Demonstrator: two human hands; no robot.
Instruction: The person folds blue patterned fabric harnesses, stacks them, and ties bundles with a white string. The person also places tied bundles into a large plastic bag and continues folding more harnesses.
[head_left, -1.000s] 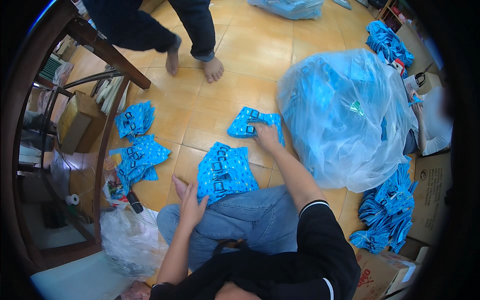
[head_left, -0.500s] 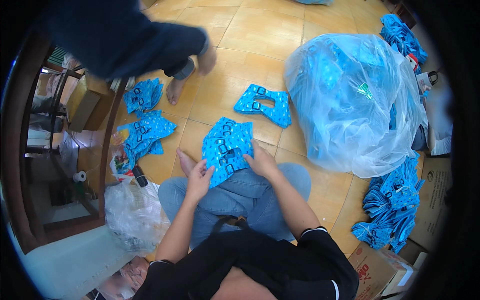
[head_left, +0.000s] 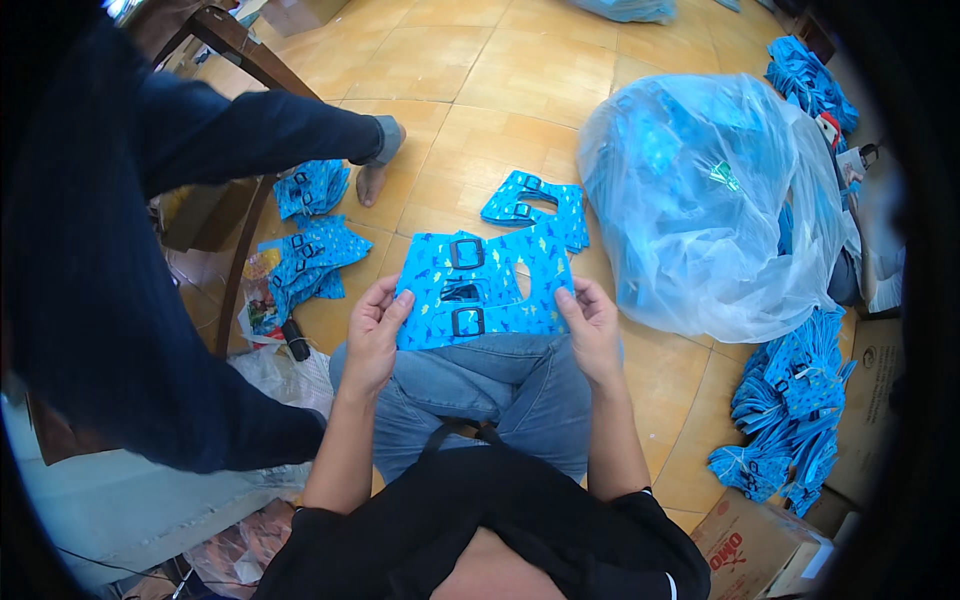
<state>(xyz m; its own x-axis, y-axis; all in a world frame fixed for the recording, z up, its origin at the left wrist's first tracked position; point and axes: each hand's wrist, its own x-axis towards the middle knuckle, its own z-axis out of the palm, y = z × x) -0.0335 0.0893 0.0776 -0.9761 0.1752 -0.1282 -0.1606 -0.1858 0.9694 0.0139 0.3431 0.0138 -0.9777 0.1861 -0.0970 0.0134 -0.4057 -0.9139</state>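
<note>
My left hand [head_left: 376, 328] and my right hand [head_left: 590, 322] each grip a side of a stack of flat blue patterned pieces with black buckles [head_left: 482, 288], held above my jeans-covered lap. Just beyond it on the tiled floor lies another small blue stack [head_left: 538, 207]. My thumbs press on the top sheet's edges.
A big clear bag of blue pieces [head_left: 708, 200] sits at my right. Bundles of blue pieces [head_left: 790, 420] and cardboard boxes [head_left: 760, 545] lie at the lower right. More blue piles [head_left: 310, 250] lie at left by a wooden table leg. Another person's dark-trousered leg [head_left: 150, 250] stands close on my left.
My right hand came back from the floor stack and both hands lifted the blue stack off my lap. The other person stepped closer at my left.
</note>
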